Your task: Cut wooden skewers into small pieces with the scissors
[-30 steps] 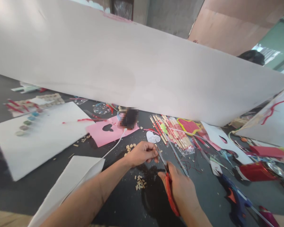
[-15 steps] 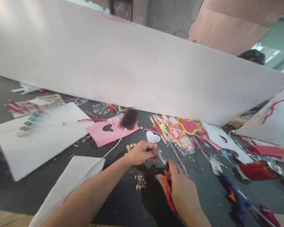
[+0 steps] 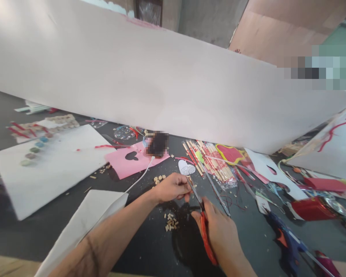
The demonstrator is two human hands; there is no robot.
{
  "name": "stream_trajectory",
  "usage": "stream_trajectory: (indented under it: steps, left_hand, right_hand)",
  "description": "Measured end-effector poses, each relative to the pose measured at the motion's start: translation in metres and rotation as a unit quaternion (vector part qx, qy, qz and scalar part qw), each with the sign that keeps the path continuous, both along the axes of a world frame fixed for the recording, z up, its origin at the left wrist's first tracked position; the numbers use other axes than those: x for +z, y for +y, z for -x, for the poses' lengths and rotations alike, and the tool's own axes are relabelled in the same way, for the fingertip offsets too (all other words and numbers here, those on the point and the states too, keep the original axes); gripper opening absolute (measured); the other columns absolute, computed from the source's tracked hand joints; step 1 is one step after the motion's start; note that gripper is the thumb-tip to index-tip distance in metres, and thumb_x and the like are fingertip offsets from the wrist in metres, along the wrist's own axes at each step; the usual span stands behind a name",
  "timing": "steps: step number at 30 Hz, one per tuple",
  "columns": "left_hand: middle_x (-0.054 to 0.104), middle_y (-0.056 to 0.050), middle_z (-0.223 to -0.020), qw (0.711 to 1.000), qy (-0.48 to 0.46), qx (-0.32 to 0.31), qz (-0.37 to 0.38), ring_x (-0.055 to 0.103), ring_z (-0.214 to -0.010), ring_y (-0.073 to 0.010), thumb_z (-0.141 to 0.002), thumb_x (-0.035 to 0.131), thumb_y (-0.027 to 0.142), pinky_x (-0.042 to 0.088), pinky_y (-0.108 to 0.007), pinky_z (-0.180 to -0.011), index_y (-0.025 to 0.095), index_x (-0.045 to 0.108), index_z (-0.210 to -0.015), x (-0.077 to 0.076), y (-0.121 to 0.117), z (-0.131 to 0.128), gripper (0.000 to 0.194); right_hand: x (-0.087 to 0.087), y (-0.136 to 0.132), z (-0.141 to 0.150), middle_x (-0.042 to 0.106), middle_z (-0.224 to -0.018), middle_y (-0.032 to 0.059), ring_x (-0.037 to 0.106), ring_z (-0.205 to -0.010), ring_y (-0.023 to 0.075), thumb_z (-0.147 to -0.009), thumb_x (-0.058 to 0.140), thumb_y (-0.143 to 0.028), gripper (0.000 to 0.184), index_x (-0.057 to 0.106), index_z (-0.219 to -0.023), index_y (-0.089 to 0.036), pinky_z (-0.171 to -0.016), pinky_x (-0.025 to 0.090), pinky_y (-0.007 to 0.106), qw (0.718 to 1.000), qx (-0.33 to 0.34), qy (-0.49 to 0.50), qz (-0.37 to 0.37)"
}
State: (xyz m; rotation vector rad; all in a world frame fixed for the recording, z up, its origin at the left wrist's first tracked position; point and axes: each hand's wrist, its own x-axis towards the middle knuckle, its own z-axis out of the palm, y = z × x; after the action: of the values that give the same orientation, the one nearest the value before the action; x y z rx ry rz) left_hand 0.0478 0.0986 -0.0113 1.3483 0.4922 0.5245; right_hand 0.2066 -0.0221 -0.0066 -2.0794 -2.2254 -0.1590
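Observation:
My right hand [image 3: 223, 231] is wrapped round the red handles of a pair of scissors [image 3: 207, 240]. Their metal blades point up and away, towards the fingertips of my left hand [image 3: 170, 187]. That hand is closed in a pinch on a thin wooden stick [image 3: 189, 179], whose end shows beside the blades; the rest is hidden by the fingers. On the dark table below the left hand lies a pile of short cut stick pieces [image 3: 170, 223]. Small pale wooden clusters [image 3: 159, 178] lie just behind the left wrist. A white paper heart [image 3: 186, 167] lies beyond the fingers.
Bundled wooden chopsticks [image 3: 216, 161] in red-and-clear wrappers lie behind the hands. A blue glue gun [image 3: 286, 240] and a red can [image 3: 314, 208] are at right. White boards [image 3: 54, 165] and pink paper [image 3: 122, 163] lie left. A tall white panel [image 3: 161, 77] stands across the back.
The scissors have tilted slightly, and their handles sit a little lower and further right. Both hands stay nearly in place. The stick's end shows more clearly beside the blades.

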Motion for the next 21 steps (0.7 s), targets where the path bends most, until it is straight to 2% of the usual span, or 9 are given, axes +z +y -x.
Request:
stream_trajectory:
  steps: [4, 8, 13, 21]
  left_hand:
    - [0.062, -0.002, -0.062, 0.999, 0.023, 0.024, -0.036, 0.041, -0.044, -0.0046, -0.079, 0.053, 0.034, 0.032, -0.016, -0.044, 0.011, 0.057, -0.071, 0.000, 0.000, -0.001, 0.024]
    - [0.065, -0.002, -0.069, 0.994, 0.061, 0.052, -0.072, 0.050, -0.052, -0.0075, -0.075, 0.056, 0.030, 0.040, -0.017, -0.049, 0.012, 0.061, -0.075, 0.002, -0.001, -0.001, 0.019]
    - [0.064, -0.004, -0.067, 0.991, 0.065, 0.054, -0.106, 0.048, -0.047, -0.0065, -0.078, 0.051, 0.029, 0.039, -0.017, -0.047, 0.010, 0.063, -0.069, 0.002, -0.001, 0.000, 0.024]
    - [0.063, -0.004, -0.064, 0.995, 0.025, 0.038, -0.086, 0.044, -0.044, -0.0054, -0.079, 0.051, 0.030, 0.034, -0.017, -0.044, 0.009, 0.063, -0.071, -0.001, 0.000, 0.001, 0.026]
  right_hand:
    - [0.002, 0.004, 0.000, 0.069, -0.077, 0.0034, 0.066, -0.063, 0.0198, -0.088, 0.041, -0.043, 0.033, 0.052, -0.105, -0.018, -0.049, 0.041, 0.027, 1.000, -0.018, -0.004, 0.019]
    - [0.003, 0.005, 0.000, 0.070, -0.084, 0.0036, 0.066, -0.069, 0.0202, -0.087, 0.042, -0.043, 0.033, 0.050, -0.109, -0.019, -0.052, 0.042, 0.027, 0.999, -0.041, -0.001, 0.033]
    - [0.003, 0.002, 0.000, 0.065, -0.104, 0.0075, 0.063, -0.089, 0.0218, -0.086, 0.043, -0.042, 0.038, 0.045, -0.116, -0.018, -0.064, 0.045, 0.028, 0.998, -0.038, 0.029, 0.035]
    - [0.012, -0.001, 0.002, 0.062, -0.108, 0.0096, 0.059, -0.096, 0.0239, -0.084, 0.044, -0.048, 0.046, 0.045, -0.119, -0.018, -0.069, 0.046, 0.031, 0.996, -0.048, 0.055, 0.044]
